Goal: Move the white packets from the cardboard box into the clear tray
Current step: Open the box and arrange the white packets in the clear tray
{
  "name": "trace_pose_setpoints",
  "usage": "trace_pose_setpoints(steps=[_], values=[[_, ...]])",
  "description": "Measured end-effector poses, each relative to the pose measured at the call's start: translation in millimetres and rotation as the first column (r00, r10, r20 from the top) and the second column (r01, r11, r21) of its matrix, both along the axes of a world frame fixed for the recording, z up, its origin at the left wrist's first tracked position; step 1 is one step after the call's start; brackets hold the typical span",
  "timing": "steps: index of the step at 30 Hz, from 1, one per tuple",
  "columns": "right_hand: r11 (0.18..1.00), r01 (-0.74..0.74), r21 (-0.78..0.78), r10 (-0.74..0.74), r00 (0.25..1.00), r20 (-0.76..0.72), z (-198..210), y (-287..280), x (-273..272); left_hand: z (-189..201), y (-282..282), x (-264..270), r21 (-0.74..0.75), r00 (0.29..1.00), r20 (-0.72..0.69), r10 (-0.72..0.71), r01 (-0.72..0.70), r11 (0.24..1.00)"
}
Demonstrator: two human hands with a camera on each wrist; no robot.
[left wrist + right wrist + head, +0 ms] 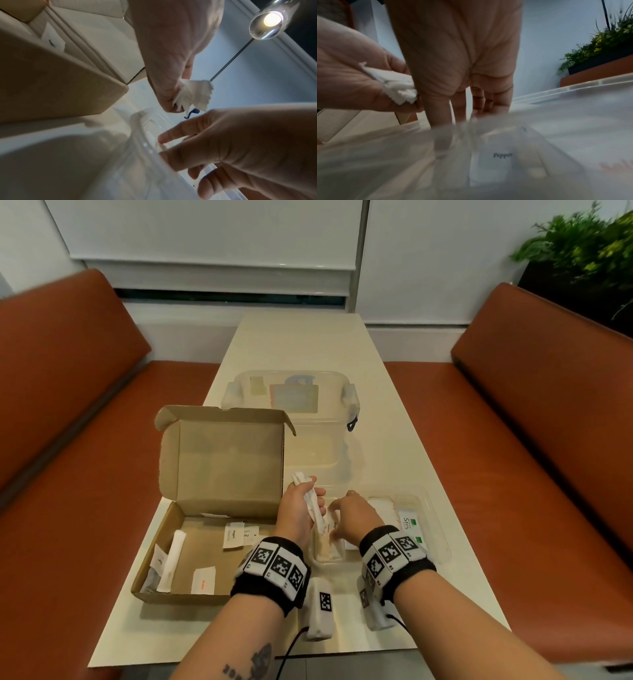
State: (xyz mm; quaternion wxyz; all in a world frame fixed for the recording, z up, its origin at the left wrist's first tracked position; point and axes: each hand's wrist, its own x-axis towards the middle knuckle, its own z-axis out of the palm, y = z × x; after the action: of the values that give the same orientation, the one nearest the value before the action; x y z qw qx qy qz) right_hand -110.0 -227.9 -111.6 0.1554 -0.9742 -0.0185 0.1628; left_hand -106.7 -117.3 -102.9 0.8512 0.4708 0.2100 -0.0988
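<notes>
Our left hand (pixel 298 510) is clamped round a small bundle of long white paper packets (pixel 313 505), fingers curled about their middle, with the serrated ends fanning out past the knuckles; it is held between the open cardboard box (pixel 191 546) and the clear tray (pixel 432 522), just above the tray's near-left compartment. Our right hand (pixel 356 517) reaches down into that compartment with fingers straight and slightly apart, fingertips at a packet lying there; whether it is pinching anything we cannot tell. Several packets remain on the box floor: a long white sachet (pixel 174 559) at the left, a "pepper" packet (pixel 233 535) near the back, and a red-lettered one (pixel 204 580) at the front. The tray already holds some packets, including a green-marked one (pixel 409 521). We judge the packets very light, thin and soft: paper skins that crumple and slide on one another, so a bundle is best taken across its middle with a firm curl, as here, while flat singles need a fingertip pinch at an edge. The tray looks flimsy and may shift if pressed.
</notes>
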Motion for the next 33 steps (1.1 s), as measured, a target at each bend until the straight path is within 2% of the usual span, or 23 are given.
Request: trace_pose_setpoints(steps=[5, 8, 10, 12, 14, 15, 19, 22, 25, 28, 31, 33], values=[[0.994, 0.057, 0.098, -0.056, 0.998, -0.009, -5, -6, -4, -3, 1, 0, 0.012, 0.999, 0.032, -0.018, 0.018, 1.000], [0.968, 0.127, 0.218, -0.144, 0.987, 0.068, 0, -7, -2, -4, 2, 1, 0.022, 0.997, 0.071, -0.015, 0.013, 1.000], [0.905, 0.214, 0.369, -0.279, 0.951, 0.132, 7, -5, 1, -4, 2, 1, -0.004, 0.996, 0.091, -0.010, 0.010, 1.000], [0.800, 0.272, 0.536, -0.372, 0.924, 0.087, 14, -2, 3, -4, 2, 0, -0.014, 0.994, 0.106, -0.022, 0.024, 1.000], [0.706, 0.298, 0.643, -0.388, 0.922, -0.002, 21, 1, 2, -4, 2, 0, 0.021, 0.991, 0.123, -0.058, 0.056, 0.998], [0.687, 0.290, 0.667, -0.373, 0.928, -0.020, 23, 1, 1, -4, 2, 1, 0.048, 0.989, 0.128, -0.071, 0.066, 0.997], [0.726, 0.206, 0.656, -0.255, 0.967, -0.021, 24, -1, -2, -8, 1, 6, 0.064, 0.991, 0.116, -0.072, 0.064, 0.996], [0.711, 0.218, 0.669, -0.299, 0.954, 0.006, 25, -9, 0, -9, 0, 6, 0.116, 0.991, 0.110, -0.075, 0.062, 0.991], [0.714, 0.218, 0.665, -0.388, 0.914, 0.117, 26, -18, 4, -11, 0, 7, 0.162, 0.992, 0.114, -0.060, 0.041, 0.986], [0.782, 0.176, 0.598, -0.399, 0.878, 0.263, 27, -21, 4, -13, -2, 11, 0.195, 0.993, 0.097, -0.073, 0.053, 0.979], [0.876, 0.101, 0.471, -0.285, 0.897, 0.337, 25, -18, 2, -14, -4, 15, 0.262, 0.992, 0.067, -0.107, 0.086, 0.961], [0.892, 0.047, 0.450, -0.216, 0.918, 0.333, 21, -17, 1, -16, -4, 17, 0.322, 0.990, 0.046, -0.137, 0.115, 0.940]])
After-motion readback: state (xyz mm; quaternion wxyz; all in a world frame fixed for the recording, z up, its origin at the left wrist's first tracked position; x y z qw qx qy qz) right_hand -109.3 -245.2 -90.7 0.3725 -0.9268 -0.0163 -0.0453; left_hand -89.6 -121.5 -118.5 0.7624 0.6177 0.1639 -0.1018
